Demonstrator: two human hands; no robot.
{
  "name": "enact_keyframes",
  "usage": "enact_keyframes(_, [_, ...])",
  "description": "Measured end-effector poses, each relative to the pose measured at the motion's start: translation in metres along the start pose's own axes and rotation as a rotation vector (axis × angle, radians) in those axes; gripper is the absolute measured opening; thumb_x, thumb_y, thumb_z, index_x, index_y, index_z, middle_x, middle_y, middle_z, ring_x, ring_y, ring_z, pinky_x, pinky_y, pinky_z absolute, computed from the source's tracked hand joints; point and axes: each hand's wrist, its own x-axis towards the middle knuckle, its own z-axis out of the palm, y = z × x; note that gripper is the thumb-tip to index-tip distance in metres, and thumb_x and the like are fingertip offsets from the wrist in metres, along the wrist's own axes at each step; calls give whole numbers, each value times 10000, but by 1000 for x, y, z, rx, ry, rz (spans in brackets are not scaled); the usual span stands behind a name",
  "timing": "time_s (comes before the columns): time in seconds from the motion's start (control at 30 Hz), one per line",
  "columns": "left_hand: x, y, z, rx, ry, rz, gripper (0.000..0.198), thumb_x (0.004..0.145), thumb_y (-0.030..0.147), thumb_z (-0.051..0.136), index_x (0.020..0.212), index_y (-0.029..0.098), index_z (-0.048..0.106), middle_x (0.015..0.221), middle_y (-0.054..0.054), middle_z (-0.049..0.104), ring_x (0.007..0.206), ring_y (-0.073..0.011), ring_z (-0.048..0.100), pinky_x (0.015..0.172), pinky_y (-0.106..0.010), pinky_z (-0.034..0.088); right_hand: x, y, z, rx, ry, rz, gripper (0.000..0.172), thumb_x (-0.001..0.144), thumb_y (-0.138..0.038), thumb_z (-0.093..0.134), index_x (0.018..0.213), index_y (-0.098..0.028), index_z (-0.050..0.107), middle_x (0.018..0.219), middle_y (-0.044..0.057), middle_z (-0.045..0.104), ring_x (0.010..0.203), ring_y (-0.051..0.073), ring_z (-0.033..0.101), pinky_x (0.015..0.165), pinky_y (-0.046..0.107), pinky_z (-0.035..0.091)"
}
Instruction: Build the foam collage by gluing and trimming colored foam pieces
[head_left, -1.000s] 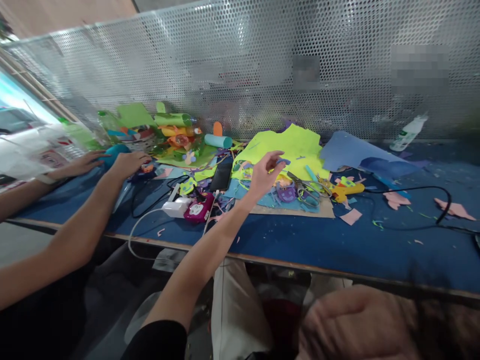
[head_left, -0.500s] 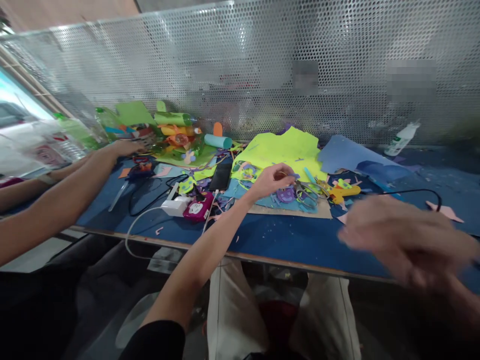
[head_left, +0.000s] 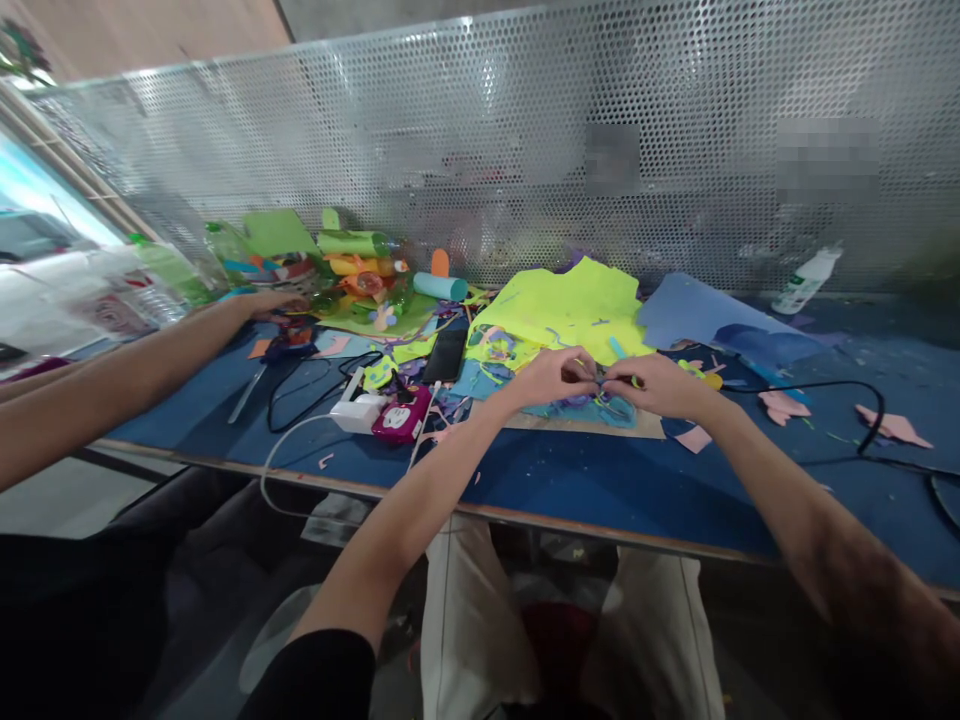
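My left hand (head_left: 553,378) and my right hand (head_left: 656,385) meet fingertip to fingertip above the middle of the table. Both are closed in a pinch on a small bluish-purple paper piece (head_left: 600,379), mostly hidden by the fingers. Just behind them spreads a large yellow-green sheet (head_left: 570,305) with ragged edges. Under my hands lie purple and blue cut-outs on a light blue sheet, with a brown cardboard edge (head_left: 645,427) showing in front. My right hand covers much of the yellow object (head_left: 711,380).
A phone (head_left: 446,355), a magenta power socket (head_left: 403,414) and a white charger (head_left: 358,412) with cables sit left. At far left a co-worker's hand (head_left: 277,303) reaches among bottles and paper. A blue sheet (head_left: 705,310) and a white bottle (head_left: 808,280) are right, before a perforated metal panel (head_left: 480,150).
My right hand has come in from the right, where it was blurred, to meet my left hand at the small piece. It now covers the scissors seen before.
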Motion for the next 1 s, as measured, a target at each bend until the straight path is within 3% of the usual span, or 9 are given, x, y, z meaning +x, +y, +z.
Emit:
enact_keyframes(0.13, [2,9,-16,306,80,22,231,925,434,648,932,218,729,784,-33,763,696,-159,698,687,-283,516,-2,0,7,135,-28,-19,283,976,-343,487,926,-240,746,899,43,778,757,175,676,698,289,432])
enact_keyframes(0.2, [4,10,-30,409,169,4,241,934,431,627,927,219,741,781,-32,766,700,-164,702,690,-285,513,-4,-5,10,192,-70,-82,269,968,-370,524,950,-247,763,948,44,776,817,183,685,745,293,445])
enact_keyframes(0.27, [6,9,-46,427,177,-20,257,940,433,614,947,214,748,836,-50,780,756,-175,719,710,-286,521,-4,-12,13,262,-128,-163,268,946,-438,576,955,-263,780,966,36,763,849,182,683,780,289,452])
enact_keyframes(0.37, [6,3,-73,423,29,-120,249,890,441,672,958,217,758,907,-66,792,780,-183,723,706,-281,523,-3,-21,18,310,-188,-210,276,910,-504,626,911,-282,790,929,16,741,843,167,672,791,275,448])
enact_keyframes(0.47, [2,-2,-96,473,-150,-242,251,814,424,741,951,217,776,901,-70,791,733,-182,708,695,-279,513,-2,-25,23,236,-199,-160,294,875,-532,663,825,-262,766,870,9,725,791,161,655,739,273,424])
enact_keyframes(0.6, [-11,2,-116,481,-235,-259,174,801,388,734,849,228,782,849,-52,778,691,-164,687,674,-262,498,-2,-21,24,119,-189,-141,312,944,-479,570,812,-239,721,864,24,732,744,168,639,695,281,392])
enact_keyframes(0.7, [-18,8,-117,458,-250,-220,171,819,390,717,848,237,788,817,-43,772,651,-152,671,641,-255,486,-2,-13,20,39,-134,-103,322,985,-392,486,802,-222,690,873,46,738,749,178,637,691,289,388])
enact_keyframes(0.83, [-12,15,-95,457,-274,-179,209,876,414,664,935,255,787,860,-41,779,700,-163,690,614,-258,468,-3,6,16,-111,-30,122,184,946,-295,510,983,-234,679,1026,62,742,826,193,654,663,286,395])
enact_keyframes(1.0, [7,16,-54,420,-268,-64,229,875,419,675,1006,259,773,930,-47,778,750,-173,695,665,-274,476,-1,19,17,-269,-43,281,387,857,-516,630,1135,-246,623,1171,90,707,946,257,675,710,320,444])
